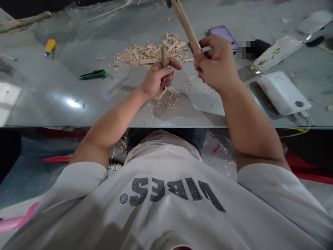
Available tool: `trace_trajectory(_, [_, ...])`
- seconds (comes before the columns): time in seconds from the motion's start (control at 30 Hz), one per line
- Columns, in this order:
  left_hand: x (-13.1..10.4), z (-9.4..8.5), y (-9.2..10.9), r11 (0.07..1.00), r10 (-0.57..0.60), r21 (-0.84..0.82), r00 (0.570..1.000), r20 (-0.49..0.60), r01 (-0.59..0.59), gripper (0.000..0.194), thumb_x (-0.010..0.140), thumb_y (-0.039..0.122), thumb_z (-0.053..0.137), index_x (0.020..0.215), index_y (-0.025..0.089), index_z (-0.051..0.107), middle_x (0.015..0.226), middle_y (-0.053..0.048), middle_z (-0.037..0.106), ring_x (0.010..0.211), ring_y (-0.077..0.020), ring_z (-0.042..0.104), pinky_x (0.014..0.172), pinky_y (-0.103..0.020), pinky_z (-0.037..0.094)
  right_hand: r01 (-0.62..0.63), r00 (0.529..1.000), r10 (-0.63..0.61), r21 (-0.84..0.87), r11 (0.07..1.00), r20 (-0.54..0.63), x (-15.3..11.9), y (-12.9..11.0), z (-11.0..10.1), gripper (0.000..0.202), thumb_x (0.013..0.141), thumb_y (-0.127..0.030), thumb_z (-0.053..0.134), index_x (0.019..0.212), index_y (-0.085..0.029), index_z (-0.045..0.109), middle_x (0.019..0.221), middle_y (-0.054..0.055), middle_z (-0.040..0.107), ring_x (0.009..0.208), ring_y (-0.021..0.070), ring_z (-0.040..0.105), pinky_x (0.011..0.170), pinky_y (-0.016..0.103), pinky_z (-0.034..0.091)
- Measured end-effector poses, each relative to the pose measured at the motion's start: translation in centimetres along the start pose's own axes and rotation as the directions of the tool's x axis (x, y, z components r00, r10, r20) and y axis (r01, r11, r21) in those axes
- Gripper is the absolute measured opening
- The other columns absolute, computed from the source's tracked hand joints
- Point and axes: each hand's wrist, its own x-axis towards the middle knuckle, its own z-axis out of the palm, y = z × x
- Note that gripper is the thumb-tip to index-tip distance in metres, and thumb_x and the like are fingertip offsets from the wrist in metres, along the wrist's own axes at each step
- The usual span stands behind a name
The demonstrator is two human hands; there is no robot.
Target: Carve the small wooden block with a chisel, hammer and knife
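Observation:
My left hand [160,76] is wrapped round an upright, slim wooden-handled tool [163,57], its index finger pointing out to the right. The lower end of that tool is hidden by the hand. Just beneath the hand lies a small pale wood piece [159,94] on the table mat. Raised to the right, my right hand [215,62] grips the lower end of a hammer [187,27] by its flat wooden handle. The handle slants up to the left, and only a bit of its dark head shows at the top edge of the view.
Wood shavings [151,52] are heaped behind my left hand. A green cutter [95,74] and a yellow cutter [50,46] lie to the left. On the right are a phone [223,36], a clear bottle [281,52] and a white power bank [283,92] with a cable.

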Motion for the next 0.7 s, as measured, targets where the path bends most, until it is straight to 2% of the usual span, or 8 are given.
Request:
trace_trajectory(0.07, [-0.2, 0.3, 0.3, 1.0, 0.025, 0.005, 0.998, -0.061, -0.024, 0.03, 0.12, 0.018, 0.079, 0.091, 0.024, 0.075, 0.071, 0.007, 0.023, 0.051, -0.0126, 0.027, 0.053, -0.024, 0.027, 0.022, 1.0, -0.022, -0.005, 1.0, 0.003, 0.2, 0.6, 0.0, 0.021, 0.109, -0.034, 0.09, 0.116, -0.037, 0.071, 0.071, -0.006, 0.063, 0.068, 0.0215, 0.052, 0.063, 0.041, 0.036])
trace_trajectory(0.17, [-0.4, 0.5, 0.8, 0.997, 0.08, 0.001, 0.991, -0.105, -0.08, 0.033, 0.12, 0.012, 0.07, 0.09, 0.022, 0.08, 0.07, 0.007, 0.026, 0.054, -0.0131, 0.027, 0.053, -0.023, 0.027, 0.055, 0.998, -0.055, 0.008, 0.998, 0.014, 0.3, 1.1, 0.0, 0.042, 0.095, -0.066, 0.101, 0.112, -0.042, 0.072, 0.075, -0.002, 0.065, 0.067, 0.0261, 0.053, 0.058, 0.044, 0.037])
trace_trajectory(0.27, [-0.2, 0.2, 1.3, 0.995, 0.085, -0.038, 0.989, -0.119, -0.09, 0.032, 0.119, 0.011, 0.07, 0.09, 0.022, 0.079, 0.07, 0.006, 0.027, 0.054, -0.0119, 0.027, 0.054, -0.021, 0.027, 0.069, 0.997, -0.069, 0.018, 0.997, 0.029, 0.3, 1.2, -0.3, 0.056, 0.09, -0.086, 0.101, 0.113, -0.043, 0.072, 0.077, 0.0, 0.069, 0.065, 0.0264, 0.054, 0.055, 0.045, 0.04])
trace_trajectory(0.37, [-0.1, -0.4, 1.4, 0.997, 0.06, -0.04, 0.994, -0.086, -0.064, 0.029, 0.121, 0.015, 0.074, 0.093, 0.022, 0.079, 0.07, 0.007, 0.029, 0.052, -0.0112, 0.029, 0.055, -0.022, 0.03, 0.081, 0.996, -0.082, 0.033, 0.996, 0.035, 0.5, 1.4, -0.4, 0.058, 0.092, -0.088, 0.1, 0.113, -0.043, 0.071, 0.078, -0.001, 0.07, 0.062, 0.0258, 0.054, 0.054, 0.046, 0.041])
trace_trajectory(0.57, [-0.4, -0.9, 1.2, 0.999, 0.041, 0.033, 0.997, 0.067, -0.043, 0.031, 0.124, 0.014, 0.072, 0.097, 0.019, 0.085, 0.068, 0.009, 0.027, 0.052, -0.012, 0.028, 0.058, -0.022, 0.028, 0.113, 0.992, -0.116, 0.059, 0.992, 0.046, 0.8, 1.7, -0.7, 0.061, 0.095, -0.091, 0.099, 0.114, -0.041, 0.068, 0.076, -0.002, 0.07, 0.057, 0.0231, 0.052, 0.053, 0.045, 0.038])
trace_trajectory(0.7, [-0.4, -1.1, 1.2, 0.993, 0.016, 0.117, 0.995, 0.095, -0.028, 0.027, 0.12, 0.014, 0.072, 0.097, 0.02, 0.084, 0.068, 0.008, 0.027, 0.054, -0.013, 0.027, 0.058, -0.023, 0.03, 0.16, 0.986, -0.164, 0.097, 0.982, 0.032, 0.5, 1.3, -1.2, 0.061, 0.097, -0.094, 0.095, 0.115, -0.042, 0.069, 0.075, -0.002, 0.07, 0.051, 0.0221, 0.046, 0.049, 0.045, 0.035])
